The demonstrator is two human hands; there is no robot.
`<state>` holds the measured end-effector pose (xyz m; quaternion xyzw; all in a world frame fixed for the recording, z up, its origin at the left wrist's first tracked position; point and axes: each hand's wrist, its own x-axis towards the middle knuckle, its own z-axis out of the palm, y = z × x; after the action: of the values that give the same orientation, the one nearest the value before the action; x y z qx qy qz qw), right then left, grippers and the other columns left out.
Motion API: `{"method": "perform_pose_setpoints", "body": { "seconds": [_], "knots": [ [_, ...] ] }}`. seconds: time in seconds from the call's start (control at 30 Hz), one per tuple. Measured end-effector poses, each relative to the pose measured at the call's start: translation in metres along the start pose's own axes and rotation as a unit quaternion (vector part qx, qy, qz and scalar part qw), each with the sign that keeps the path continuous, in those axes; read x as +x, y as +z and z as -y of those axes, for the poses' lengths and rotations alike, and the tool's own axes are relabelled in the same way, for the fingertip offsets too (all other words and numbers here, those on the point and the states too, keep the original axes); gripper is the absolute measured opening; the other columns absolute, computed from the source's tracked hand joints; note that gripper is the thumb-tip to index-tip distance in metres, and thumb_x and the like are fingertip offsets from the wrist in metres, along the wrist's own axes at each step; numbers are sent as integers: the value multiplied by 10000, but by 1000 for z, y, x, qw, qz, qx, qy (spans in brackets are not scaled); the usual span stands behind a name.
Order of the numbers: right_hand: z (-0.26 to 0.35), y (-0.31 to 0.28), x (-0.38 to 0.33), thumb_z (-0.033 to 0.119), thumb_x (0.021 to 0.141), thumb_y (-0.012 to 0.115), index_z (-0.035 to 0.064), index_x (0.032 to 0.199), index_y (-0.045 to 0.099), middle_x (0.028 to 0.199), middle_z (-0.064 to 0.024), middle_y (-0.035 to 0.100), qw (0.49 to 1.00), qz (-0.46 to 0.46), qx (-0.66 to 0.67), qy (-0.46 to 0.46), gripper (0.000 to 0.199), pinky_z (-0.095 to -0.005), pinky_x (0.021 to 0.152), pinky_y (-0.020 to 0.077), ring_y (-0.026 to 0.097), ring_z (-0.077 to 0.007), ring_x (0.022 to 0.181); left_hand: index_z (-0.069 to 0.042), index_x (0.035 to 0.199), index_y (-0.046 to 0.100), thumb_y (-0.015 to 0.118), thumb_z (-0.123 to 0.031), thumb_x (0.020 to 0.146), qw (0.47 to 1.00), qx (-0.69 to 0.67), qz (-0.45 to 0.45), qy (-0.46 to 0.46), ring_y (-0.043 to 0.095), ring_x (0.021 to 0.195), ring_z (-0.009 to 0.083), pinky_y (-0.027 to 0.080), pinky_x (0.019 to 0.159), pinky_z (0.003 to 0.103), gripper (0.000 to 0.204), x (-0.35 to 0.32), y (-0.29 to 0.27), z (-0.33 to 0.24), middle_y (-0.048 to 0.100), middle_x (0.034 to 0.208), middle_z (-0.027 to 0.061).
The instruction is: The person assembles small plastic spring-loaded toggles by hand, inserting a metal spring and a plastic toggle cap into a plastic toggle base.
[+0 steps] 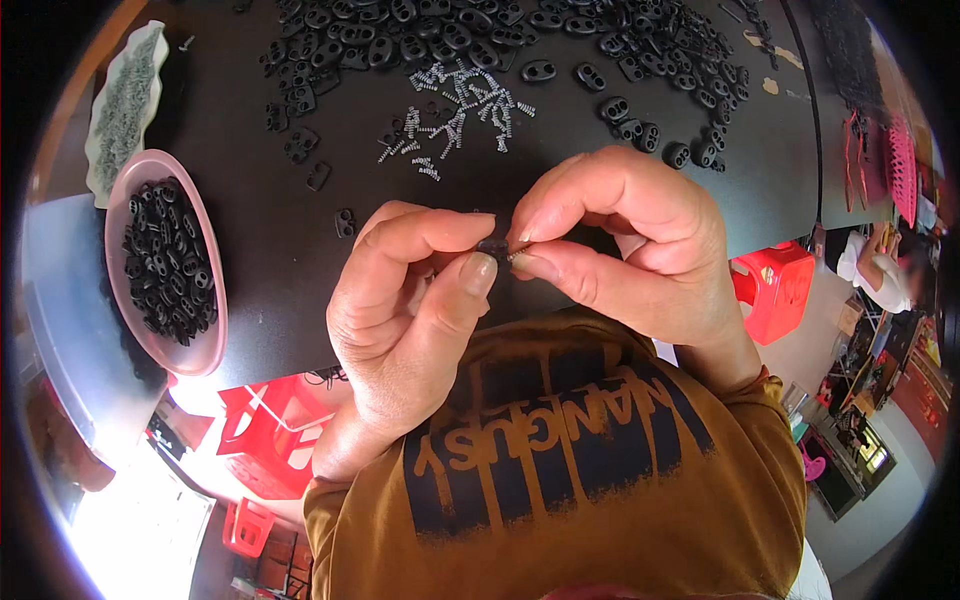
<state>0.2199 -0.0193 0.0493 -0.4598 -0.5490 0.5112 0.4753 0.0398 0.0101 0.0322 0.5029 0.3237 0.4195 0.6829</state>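
Observation:
Close in front of my chest, my left hand (400, 310) pinches a small black plastic cord-lock piece (491, 246) between thumb and forefinger. My right hand (645, 245) meets it from the right, its thumb and forefinger closed on a tiny metal spring (517, 254). One end of the spring is at the black piece; whether it sits inside cannot be made out. Loose springs (462, 112) lie in a scattered heap just beyond my hands. Past them spreads a large pile of black two-holed cord-lock parts (420, 38).
At the left table edge stands a pink bowl (220, 300) of small black parts. Behind it is a pale scalloped tray (97, 155) full of springs. Red plastic stools (782, 290) stand below the table on both sides. Another person (882, 268) is far right.

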Motion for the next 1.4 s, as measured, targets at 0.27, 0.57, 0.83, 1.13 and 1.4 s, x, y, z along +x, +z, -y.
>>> {"method": "perform_pose_setpoints", "body": {
  "seconds": [0.27, 0.57, 0.83, 1.13, 1.4],
  "knots": [
    [0, 0, -1, -118, 756, 607, -14, 915, 571, 874, -113, 607, 997, 4, -64, -33, 193, -248, 686, 490, 601, -167, 785, 1, 997, 583, 564, 87, 810, 1000, 12, -9, 11, 486, 669, 46, 405, 590, 167, 208, -3, 0, 1, 506, 909, 37],
    [1, 1, 1, -108, 744, 614, -1, 899, 583, 850, -101, 617, 993, 9, -103, -54, 191, -245, 661, 484, 607, -166, 756, -14, 982, 588, 578, 85, 800, 998, 63, -7, 29, 466, 657, 41, 385, 582, 167, 208, -5, -3, 3, 503, 901, 32],
    [1, 2, 2, -94, 732, 627, 5, 875, 589, 818, -92, 624, 991, -5, -121, -60, 178, -240, 632, 484, 614, -165, 726, -21, 973, 592, 587, 94, 782, 998, 59, -15, 16, 466, 706, 51, 373, 607, 171, 223, -5, -2, 4, 511, 883, 30],
    [2, 4, 1, -94, 740, 612, 2, 872, 588, 816, -97, 625, 986, -1, -148, -78, 165, -240, 615, 484, 616, -158, 713, -26, 955, 596, 613, 95, 756, 977, 207, -2, 55, 485, 671, 78, 380, 536, 191, 233, -8, -3, 4, 530, 877, 44],
    [-1, 5, 1, -43, 732, 669, -9, 924, 587, 835, -97, 623, 991, -11, -113, -70, 212, -248, 626, 497, 622, -163, 718, 3, 1003, 566, 570, 83, 813, 999, 35, 7, 11, 520, 665, 59, 427, 565, 173, 206, -2, -2, 7, 513, 888, 50]
  ]
}}
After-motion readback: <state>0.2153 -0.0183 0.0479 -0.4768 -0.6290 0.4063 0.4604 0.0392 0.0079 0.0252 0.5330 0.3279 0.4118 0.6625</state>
